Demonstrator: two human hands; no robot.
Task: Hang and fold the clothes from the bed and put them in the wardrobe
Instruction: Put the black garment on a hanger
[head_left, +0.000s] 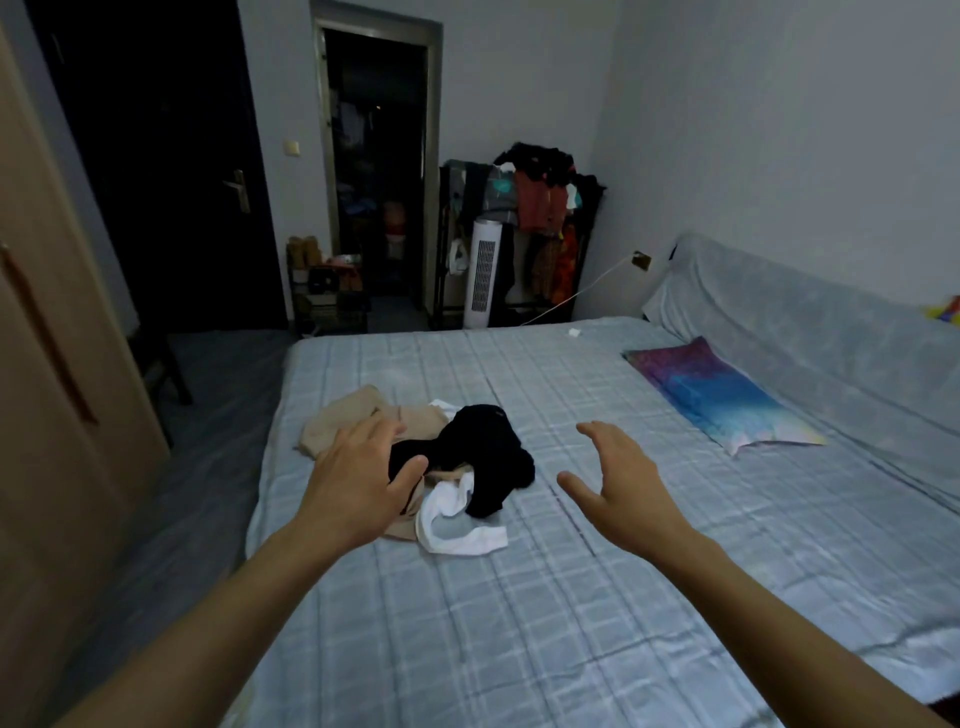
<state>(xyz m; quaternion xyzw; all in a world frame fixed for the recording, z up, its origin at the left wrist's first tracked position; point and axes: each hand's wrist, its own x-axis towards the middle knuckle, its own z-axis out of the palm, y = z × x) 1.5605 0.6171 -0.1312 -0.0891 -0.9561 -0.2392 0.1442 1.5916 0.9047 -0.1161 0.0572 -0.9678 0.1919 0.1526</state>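
— Beige garment (332, 421), crumpled, lies just past the left fingertips. Wardrobe door (62, 338) stands well off to that hand's outer side.
— Left hand (358, 483)?
— Fingers straight, spread, gripping nothing. It hovers at the pile's near-left edge. Whether it touches the cloth, cannot tell.
— By the thumb?
— Black garment (483, 452), bunched, between the left thumb and the right hand's fingers. White garment (457, 525) trails out from under it on the wrist side of that thumb. All three lie overlapped on the bed (571, 649).
— Right hand (618, 488)?
— Fingers loose, spread, empty. It is over bare sheet just beside the black heap, apart from it. Pillow (722, 400) lies well beyond its little-finger side.
— Handling?
— Judgement only: all light, limp, no stiffness, nothing fragile. The pieces overlap, so lifting one may drag another along. Best hold looks like a pinch at the top of the black bunch. Lift it clear, then find a hem or waistband edge with both hands before folding.
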